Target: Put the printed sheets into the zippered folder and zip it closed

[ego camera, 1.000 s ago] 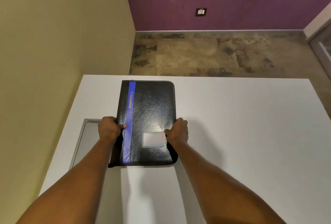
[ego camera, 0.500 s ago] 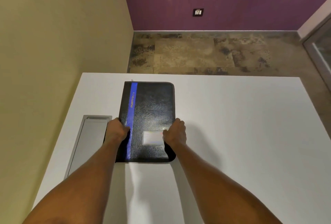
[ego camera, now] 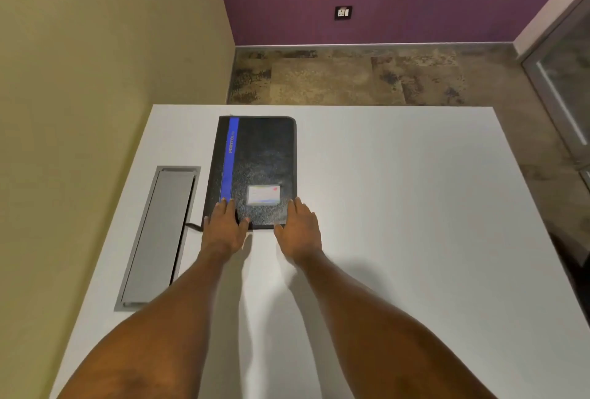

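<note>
Now, at my far left, a long grey metal hatch [ego camera: 159, 235] sits flush in the white desk [ego camera: 399, 207], running away from me. Just beside it, to the right, lies the zippered folder [ego camera: 261, 159], black, closed, flat on the desk, its far edge near the far edge of the desk. A blue stripe [ego camera: 230, 159] runs along its left side with lettering too small for me to read, and a pale label [ego camera: 263, 195] sits near its lower right corner. A short dark strap or pull [ego camera: 193, 226] pokes out at the folder's near left corner, toward the hatch.

My left hand [ego camera: 225, 229] lies flat, palm down, fingers [ego camera: 223, 208] spread loosely and resting on the folder's near left corner, gripping nothing. My right hand [ego camera: 300, 232] is likewise flat and relaxed, its fingers [ego camera: 295, 207] touching the near right corner and right edge of the folder, holding nothing. Right of my hands the desk is bare white.
</note>
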`<control>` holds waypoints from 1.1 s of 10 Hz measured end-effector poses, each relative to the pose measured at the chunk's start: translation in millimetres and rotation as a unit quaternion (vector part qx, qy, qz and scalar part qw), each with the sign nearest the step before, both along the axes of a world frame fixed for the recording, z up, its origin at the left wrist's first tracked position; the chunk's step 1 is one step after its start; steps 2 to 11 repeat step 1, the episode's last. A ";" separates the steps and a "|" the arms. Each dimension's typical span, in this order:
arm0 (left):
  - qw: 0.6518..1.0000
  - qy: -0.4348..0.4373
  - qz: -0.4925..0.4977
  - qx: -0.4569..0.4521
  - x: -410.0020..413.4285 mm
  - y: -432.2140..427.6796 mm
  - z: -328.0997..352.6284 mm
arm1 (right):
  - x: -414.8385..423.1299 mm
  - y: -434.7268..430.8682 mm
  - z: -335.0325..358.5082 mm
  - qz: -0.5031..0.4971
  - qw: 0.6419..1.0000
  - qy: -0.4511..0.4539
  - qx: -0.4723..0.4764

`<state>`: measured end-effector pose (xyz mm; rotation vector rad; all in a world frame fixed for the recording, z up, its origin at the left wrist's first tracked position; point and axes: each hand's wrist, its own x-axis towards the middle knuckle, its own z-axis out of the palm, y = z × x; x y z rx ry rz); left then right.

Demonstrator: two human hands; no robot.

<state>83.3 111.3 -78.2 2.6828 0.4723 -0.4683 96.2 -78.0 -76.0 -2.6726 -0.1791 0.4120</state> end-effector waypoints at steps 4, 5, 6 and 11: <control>1.000 -0.016 -0.017 -0.006 -31.4 -24.9 -1.1 | -31.0 -21.6 -1.9 0.006 0.999 0.027 -0.016; 1.000 -0.016 -0.017 -0.006 -31.4 -24.9 -1.1 | -31.0 -21.6 -1.9 0.006 0.999 0.027 -0.016; 1.000 -0.016 -0.017 -0.006 -31.4 -24.9 -1.1 | -31.0 -21.6 -1.9 0.006 0.999 0.027 -0.016; 1.000 -0.016 -0.017 -0.006 -31.4 -24.9 -1.1 | -31.0 -21.6 -1.9 0.006 0.999 0.027 -0.016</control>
